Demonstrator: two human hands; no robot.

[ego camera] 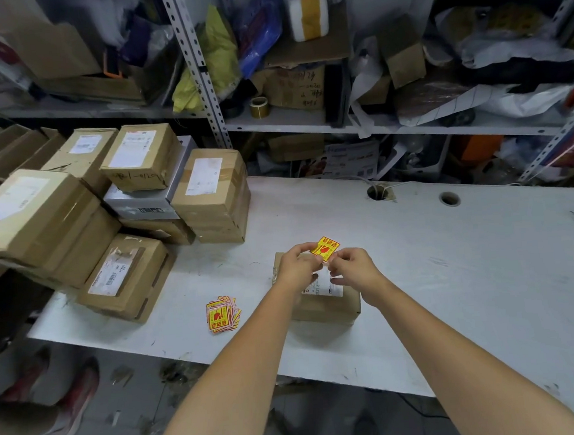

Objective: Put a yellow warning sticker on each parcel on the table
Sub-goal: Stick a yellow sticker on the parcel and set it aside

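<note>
A yellow and red warning sticker (pixel 325 248) is held in the air above a small cardboard parcel (pixel 323 305) near the table's front edge. My left hand (pixel 296 266) pinches the sticker's left edge and my right hand (pixel 351 267) pinches its lower right corner. The parcel carries a white shipping label, partly hidden under my hands. A loose pile of the same yellow stickers (pixel 221 314) lies on the table to the left of the parcel. Several more taped cardboard parcels (pixel 128 274) are stacked at the table's left end.
The white table (pixel 454 272) has two round cable holes (pixel 378 192) near its back edge. Metal shelves (pixel 305 119) crammed with boxes, bags and tape rolls stand behind it. A person's red shoes (pixel 76 395) are on the floor at lower left.
</note>
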